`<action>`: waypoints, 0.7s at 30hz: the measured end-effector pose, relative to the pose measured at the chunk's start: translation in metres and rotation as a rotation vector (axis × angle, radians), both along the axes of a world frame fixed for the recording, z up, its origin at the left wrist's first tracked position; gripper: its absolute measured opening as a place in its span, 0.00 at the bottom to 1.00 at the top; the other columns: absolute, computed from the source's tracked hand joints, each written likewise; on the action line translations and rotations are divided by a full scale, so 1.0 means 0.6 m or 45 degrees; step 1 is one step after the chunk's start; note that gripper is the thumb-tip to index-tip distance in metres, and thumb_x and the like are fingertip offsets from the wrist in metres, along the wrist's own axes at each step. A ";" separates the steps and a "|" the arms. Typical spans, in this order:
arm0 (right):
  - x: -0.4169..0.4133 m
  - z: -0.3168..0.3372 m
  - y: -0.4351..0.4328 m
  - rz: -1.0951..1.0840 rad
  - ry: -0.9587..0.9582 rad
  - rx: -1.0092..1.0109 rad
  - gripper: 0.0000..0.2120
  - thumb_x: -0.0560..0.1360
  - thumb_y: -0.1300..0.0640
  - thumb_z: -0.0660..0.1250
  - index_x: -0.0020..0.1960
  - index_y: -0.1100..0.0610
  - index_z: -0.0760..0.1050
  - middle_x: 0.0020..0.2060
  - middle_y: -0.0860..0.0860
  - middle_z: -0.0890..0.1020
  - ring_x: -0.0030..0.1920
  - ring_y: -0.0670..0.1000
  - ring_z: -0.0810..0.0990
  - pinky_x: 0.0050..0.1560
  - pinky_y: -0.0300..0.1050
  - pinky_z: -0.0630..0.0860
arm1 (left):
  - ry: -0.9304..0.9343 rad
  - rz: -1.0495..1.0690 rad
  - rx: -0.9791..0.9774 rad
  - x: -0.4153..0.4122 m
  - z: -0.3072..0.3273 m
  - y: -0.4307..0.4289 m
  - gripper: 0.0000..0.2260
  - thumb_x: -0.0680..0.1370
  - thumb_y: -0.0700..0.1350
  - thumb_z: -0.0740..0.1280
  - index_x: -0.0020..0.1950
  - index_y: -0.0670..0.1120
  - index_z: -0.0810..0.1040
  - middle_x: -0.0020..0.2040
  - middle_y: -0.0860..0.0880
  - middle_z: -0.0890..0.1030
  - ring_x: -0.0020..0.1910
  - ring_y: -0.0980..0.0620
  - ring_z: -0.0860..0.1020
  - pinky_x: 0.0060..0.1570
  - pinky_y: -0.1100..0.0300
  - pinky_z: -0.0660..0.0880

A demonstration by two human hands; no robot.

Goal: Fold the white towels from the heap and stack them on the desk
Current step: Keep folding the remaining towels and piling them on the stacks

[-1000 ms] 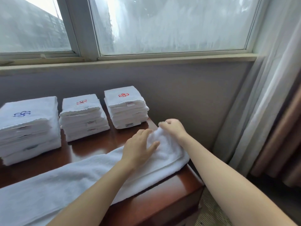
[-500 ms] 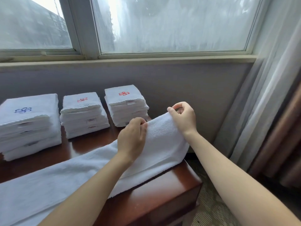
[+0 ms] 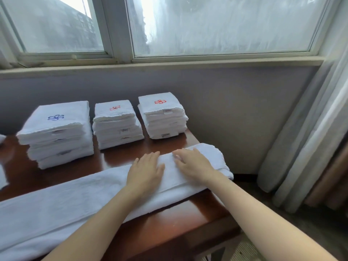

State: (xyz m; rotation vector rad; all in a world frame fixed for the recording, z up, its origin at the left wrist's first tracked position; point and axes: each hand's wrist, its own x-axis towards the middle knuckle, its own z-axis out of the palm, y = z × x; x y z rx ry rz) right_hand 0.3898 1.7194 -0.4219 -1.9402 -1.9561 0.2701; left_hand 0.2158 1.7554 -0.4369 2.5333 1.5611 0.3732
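Fingers [image 3: 149, 159] of left hand [image 3: 145, 173] and right hand [image 3: 194, 166] lie straight on towel [image 3: 75, 200].

left hand [image 3: 145, 171], right hand [image 3: 194, 164] (fingers flat)

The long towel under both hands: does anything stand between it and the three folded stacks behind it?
Nothing visible does. The left hand and right hand lie flat on the long towel, and only bare desk separates it from the three stacks.
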 end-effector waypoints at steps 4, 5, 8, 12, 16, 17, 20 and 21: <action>-0.040 -0.015 0.006 0.008 -0.195 -0.117 0.24 0.83 0.48 0.48 0.77 0.56 0.60 0.76 0.54 0.61 0.78 0.53 0.55 0.77 0.58 0.47 | 0.188 0.024 -0.075 -0.047 -0.001 -0.003 0.25 0.84 0.56 0.46 0.81 0.52 0.52 0.81 0.49 0.53 0.80 0.51 0.50 0.77 0.51 0.45; -0.045 -0.014 0.007 -0.012 -0.212 -0.117 0.25 0.83 0.47 0.47 0.77 0.56 0.59 0.77 0.54 0.61 0.78 0.53 0.54 0.77 0.58 0.46 | 0.219 0.026 -0.064 -0.059 0.001 -0.005 0.25 0.84 0.56 0.46 0.81 0.53 0.52 0.81 0.49 0.53 0.80 0.50 0.51 0.77 0.50 0.45; -0.073 -0.009 0.006 0.015 -0.210 -0.078 0.24 0.83 0.48 0.47 0.76 0.56 0.61 0.75 0.54 0.63 0.77 0.54 0.55 0.77 0.57 0.45 | 0.270 0.058 -0.013 -0.105 0.007 -0.014 0.25 0.84 0.57 0.46 0.80 0.52 0.54 0.80 0.48 0.56 0.79 0.48 0.53 0.77 0.48 0.47; -0.150 -0.006 0.005 0.220 -0.080 -0.036 0.24 0.84 0.50 0.49 0.78 0.56 0.58 0.77 0.51 0.62 0.78 0.51 0.54 0.77 0.52 0.41 | 0.230 0.141 0.025 -0.186 0.008 -0.036 0.24 0.84 0.56 0.47 0.79 0.53 0.57 0.80 0.49 0.58 0.79 0.50 0.54 0.76 0.49 0.48; -0.248 0.001 0.010 0.412 -0.015 -0.004 0.23 0.84 0.52 0.51 0.78 0.56 0.58 0.78 0.51 0.61 0.78 0.50 0.55 0.77 0.50 0.42 | 0.229 0.264 -0.041 -0.288 0.000 -0.061 0.26 0.83 0.60 0.46 0.80 0.55 0.53 0.81 0.50 0.52 0.80 0.51 0.50 0.76 0.52 0.47; -0.272 0.002 0.010 0.461 -0.007 0.008 0.23 0.84 0.53 0.51 0.78 0.56 0.59 0.78 0.51 0.61 0.78 0.50 0.55 0.77 0.49 0.42 | 0.239 0.296 -0.057 -0.313 -0.002 -0.067 0.26 0.83 0.61 0.46 0.81 0.55 0.51 0.81 0.51 0.50 0.80 0.51 0.48 0.76 0.52 0.46; -0.346 0.001 0.007 0.597 0.002 0.046 0.23 0.84 0.54 0.51 0.78 0.57 0.59 0.76 0.51 0.64 0.78 0.49 0.56 0.76 0.47 0.43 | 0.243 0.378 -0.063 -0.384 -0.005 -0.085 0.27 0.82 0.62 0.47 0.81 0.56 0.50 0.81 0.51 0.49 0.80 0.52 0.47 0.76 0.53 0.45; -0.371 0.000 0.006 0.631 -0.005 0.048 0.23 0.84 0.54 0.52 0.78 0.57 0.59 0.76 0.51 0.65 0.77 0.50 0.57 0.76 0.47 0.43 | 0.242 0.405 -0.061 -0.405 -0.006 -0.091 0.27 0.82 0.62 0.47 0.81 0.56 0.50 0.81 0.51 0.49 0.80 0.53 0.47 0.76 0.53 0.45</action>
